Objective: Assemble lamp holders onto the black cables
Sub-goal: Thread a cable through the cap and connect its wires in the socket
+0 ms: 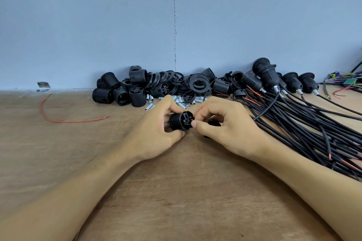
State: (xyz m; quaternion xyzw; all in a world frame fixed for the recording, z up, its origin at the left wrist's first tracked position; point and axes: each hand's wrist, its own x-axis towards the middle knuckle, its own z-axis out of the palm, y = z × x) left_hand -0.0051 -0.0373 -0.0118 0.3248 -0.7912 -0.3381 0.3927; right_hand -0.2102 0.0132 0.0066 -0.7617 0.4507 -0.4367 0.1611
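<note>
Head view: near the middle of the wooden table (176, 191), the left hand (156, 133) grips a black lamp holder (179, 122). Its thumb and fingers curl round the threaded barrel, and the terminal face is turned towards the right hand (227, 129). The right hand's thumb and forefinger pinch at the rim of that face. Whether a wire end lies between them is too small to tell. Its other fingers are curled over a dark part that is mostly hidden.

The holder looks like light, rigid moulded plastic. The ridged thread should give a sure hold, so the barrel is the place to grasp, with the small terminal slots left free. The black cables (305, 123) fan out from the table's far right edge. They look limp and springy, and their thin red leads are easily bent, so they are best held just behind the stripped tip.

Along the table's far edge lie loose holder parts (137, 86), small metal tubes (182, 102) and finished holders (266, 76). A stray red wire (58, 120) lies to the left.
</note>
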